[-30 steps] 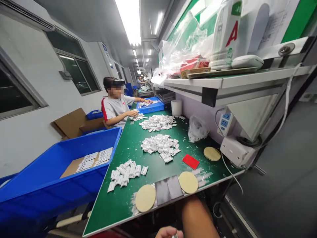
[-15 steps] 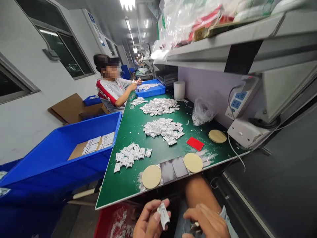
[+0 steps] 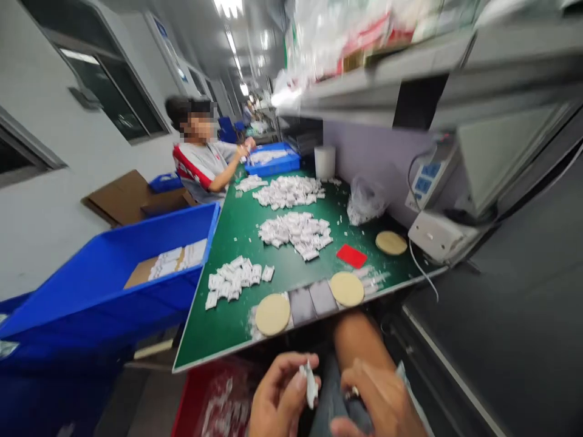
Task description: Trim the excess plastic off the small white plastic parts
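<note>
Just off the near edge of the green tabletop (image 3: 204,340), I have a small, thin white plastic piece (image 3: 311,387) pinched in the left hand (image 3: 279,397), between thumb and fingers; the right hand (image 3: 378,397) curls at a blurred shiny object (image 3: 351,393), its grip unclear to me. I judge the piece light, stiff, perhaps brittle, best held by its long sides.

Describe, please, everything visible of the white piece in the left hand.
The white piece looks like thin plastic with an uneven outline; blur hides finer detail. It is roughly upright, appearing narrow, pinched in the left hand between thumb and fingers, in front of the green tabletop. The right hand does not touch it.
</note>
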The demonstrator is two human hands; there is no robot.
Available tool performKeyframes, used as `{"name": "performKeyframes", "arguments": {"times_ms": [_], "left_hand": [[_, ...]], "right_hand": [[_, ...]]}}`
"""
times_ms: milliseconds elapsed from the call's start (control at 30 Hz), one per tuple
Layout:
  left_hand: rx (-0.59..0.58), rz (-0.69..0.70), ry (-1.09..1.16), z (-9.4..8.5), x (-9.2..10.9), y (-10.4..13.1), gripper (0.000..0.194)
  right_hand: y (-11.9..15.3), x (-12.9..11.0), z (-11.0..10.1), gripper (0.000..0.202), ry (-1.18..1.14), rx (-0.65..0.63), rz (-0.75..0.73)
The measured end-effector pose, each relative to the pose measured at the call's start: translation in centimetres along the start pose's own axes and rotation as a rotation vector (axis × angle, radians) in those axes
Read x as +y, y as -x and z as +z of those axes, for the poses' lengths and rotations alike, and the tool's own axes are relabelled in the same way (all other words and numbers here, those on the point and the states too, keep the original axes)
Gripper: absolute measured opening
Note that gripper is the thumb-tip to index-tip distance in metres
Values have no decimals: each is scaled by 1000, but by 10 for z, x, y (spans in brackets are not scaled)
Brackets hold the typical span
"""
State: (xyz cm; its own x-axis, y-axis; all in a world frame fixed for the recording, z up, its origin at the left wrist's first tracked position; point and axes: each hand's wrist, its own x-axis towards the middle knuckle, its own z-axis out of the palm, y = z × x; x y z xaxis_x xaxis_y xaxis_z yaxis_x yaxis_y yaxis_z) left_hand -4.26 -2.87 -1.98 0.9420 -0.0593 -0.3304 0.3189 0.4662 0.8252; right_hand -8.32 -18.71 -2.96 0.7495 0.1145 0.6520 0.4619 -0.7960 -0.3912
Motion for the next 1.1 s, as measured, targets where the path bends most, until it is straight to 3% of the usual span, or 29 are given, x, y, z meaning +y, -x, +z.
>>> {"name": "performKeyframes", "arguments": {"times_ms": [133, 267, 500, 1100], "left_hand": [[-138, -75, -15, 18, 13, 9, 20], [-171, -106, -62, 24, 16, 10, 17], [-102, -23, -193, 25, 10, 10, 18], [-34, -127, -179, 26, 2, -10, 22]], "right_hand": [[-12, -3, -19, 50, -75, -142, 42], [-19, 0, -21, 56, 25, -192, -10], [-25, 7, -20, 58, 211, -172, -87], [-20, 23, -10, 48, 237, -190, -49]]}}
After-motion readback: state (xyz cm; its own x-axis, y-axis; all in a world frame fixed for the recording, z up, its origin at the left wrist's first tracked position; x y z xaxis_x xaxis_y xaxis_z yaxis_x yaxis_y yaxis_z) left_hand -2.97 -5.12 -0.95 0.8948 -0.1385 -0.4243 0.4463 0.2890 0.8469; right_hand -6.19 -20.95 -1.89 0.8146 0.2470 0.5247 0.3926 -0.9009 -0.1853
